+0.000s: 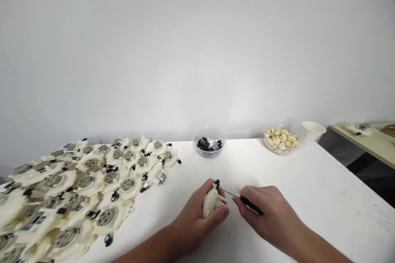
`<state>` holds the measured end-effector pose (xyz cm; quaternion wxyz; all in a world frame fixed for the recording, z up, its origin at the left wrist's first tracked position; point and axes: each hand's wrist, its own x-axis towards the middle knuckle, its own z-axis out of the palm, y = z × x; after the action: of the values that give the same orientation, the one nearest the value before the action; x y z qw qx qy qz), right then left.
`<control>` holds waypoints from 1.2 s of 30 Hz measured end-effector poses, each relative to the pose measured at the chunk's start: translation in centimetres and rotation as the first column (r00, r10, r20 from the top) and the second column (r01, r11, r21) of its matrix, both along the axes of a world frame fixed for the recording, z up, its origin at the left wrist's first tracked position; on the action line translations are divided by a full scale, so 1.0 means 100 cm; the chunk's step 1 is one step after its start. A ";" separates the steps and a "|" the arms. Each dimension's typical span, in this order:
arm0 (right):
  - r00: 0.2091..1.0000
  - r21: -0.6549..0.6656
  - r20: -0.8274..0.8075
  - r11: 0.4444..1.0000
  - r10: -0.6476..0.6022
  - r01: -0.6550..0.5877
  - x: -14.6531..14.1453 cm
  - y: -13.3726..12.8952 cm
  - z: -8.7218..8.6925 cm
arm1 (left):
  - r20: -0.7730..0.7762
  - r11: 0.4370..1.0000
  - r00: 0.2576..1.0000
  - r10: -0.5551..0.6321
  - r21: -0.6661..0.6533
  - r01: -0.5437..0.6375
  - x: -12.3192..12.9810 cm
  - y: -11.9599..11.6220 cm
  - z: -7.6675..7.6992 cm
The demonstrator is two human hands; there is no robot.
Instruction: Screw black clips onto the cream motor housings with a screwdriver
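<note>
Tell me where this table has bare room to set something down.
Bare tabletop lies right of the right hand and its screwdriver, below the clear bowl of pale pieces. A narrower strip runs between the bowl of black parts and the left hand with its white plastic part. Crowded: the left side, packed with cream plastic discs.

Single head-worn view, looking forward and down from above the near counter (308, 181) edge; left hand (193, 218) and right hand (265, 213) close at 6 o'clock, white wall (197, 49) filling 12 o'clock.
</note>
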<state>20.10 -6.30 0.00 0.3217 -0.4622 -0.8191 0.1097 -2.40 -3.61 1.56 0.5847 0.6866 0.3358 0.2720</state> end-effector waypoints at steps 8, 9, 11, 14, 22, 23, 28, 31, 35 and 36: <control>0.812 -0.583 -0.518 0.806 -0.269 -0.104 -0.014 -0.001 -0.001 | -0.006 1.000 1.000 0.012 0.008 -0.012 -0.001 0.000 0.003; 0.767 -0.617 -0.570 0.770 -0.295 -0.162 -0.015 0.000 -0.002 | -0.005 1.000 1.000 0.011 0.009 -0.011 -0.001 0.000 0.003; 0.668 -0.685 -0.646 0.667 -0.370 -0.293 -0.016 0.001 -0.002 | -0.004 1.000 1.000 0.009 0.012 -0.009 -0.001 0.000 0.004; 0.576 -0.738 -0.666 0.526 -0.473 -0.422 -0.017 0.003 -0.002 | -0.009 1.000 1.000 0.009 0.011 -0.009 -0.001 0.000 0.003; 0.918 -0.444 -0.340 0.895 -0.204 0.034 -0.010 0.002 -0.004 | 0.006 0.997 0.998 0.065 -0.048 -0.064 0.004 0.002 -0.003; 0.948 -0.353 -0.273 0.934 -0.161 0.058 -0.008 0.002 -0.005 | 0.015 0.997 0.998 0.058 -0.055 -0.057 0.004 0.002 -0.003; 1.000 0.122 0.004 0.992 0.000 -0.001 -0.001 0.003 -0.007 | 0.031 0.998 1.000 -0.004 -0.056 0.006 0.004 0.001 0.000; 1.000 0.135 0.007 0.991 0.017 -0.018 -0.003 0.000 -0.007 | -0.016 1.000 1.000 -0.017 0.002 0.017 0.002 -0.001 0.002; 0.975 -0.224 -0.196 0.973 -0.108 0.063 -0.011 -0.006 -0.006 | -0.066 0.999 0.998 -0.008 0.049 0.011 0.001 -0.002 0.004; 0.955 -0.330 -0.249 0.941 -0.158 0.070 -0.013 -0.007 -0.005 | -0.071 0.998 0.997 -0.006 0.055 0.010 0.001 -0.002 0.004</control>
<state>18.80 -6.99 -0.50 0.3584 -0.5355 -0.7103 0.2833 -2.31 -3.80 1.91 0.5542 0.7131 0.3457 0.2545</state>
